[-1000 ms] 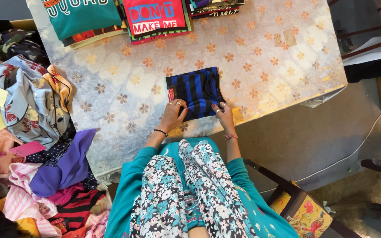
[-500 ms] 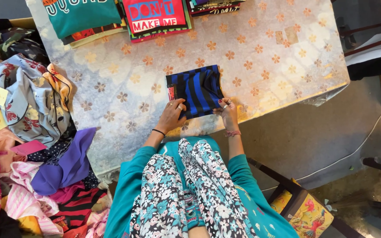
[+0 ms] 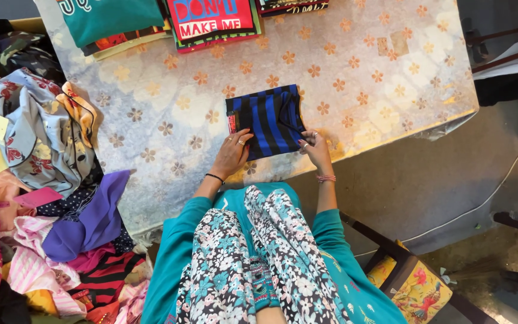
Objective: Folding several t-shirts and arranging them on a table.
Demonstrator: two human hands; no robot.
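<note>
A folded garment with blue and black stripes point(image 3: 269, 117) lies flat on the table's pale flowered cloth point(image 3: 175, 114), near the front edge. My left hand point(image 3: 232, 155) rests on its near left corner, fingers spread over the fabric. At the near right corner, my right hand point(image 3: 315, 147) pinches the garment's edge. Both arms are in teal sleeves.
Folded shirts sit in stacks at the table's far edge: a teal one point(image 3: 112, 21), a red one point(image 3: 214, 19) and a dark one point(image 3: 292, 6). A heap of loose clothes point(image 3: 37, 180) fills the left side. A chair with a patterned cushion point(image 3: 412, 285) stands at lower right.
The striped garment looks a little more squared up, and both hands have shifted slightly along its near edge. The view has drifted a bit.
</note>
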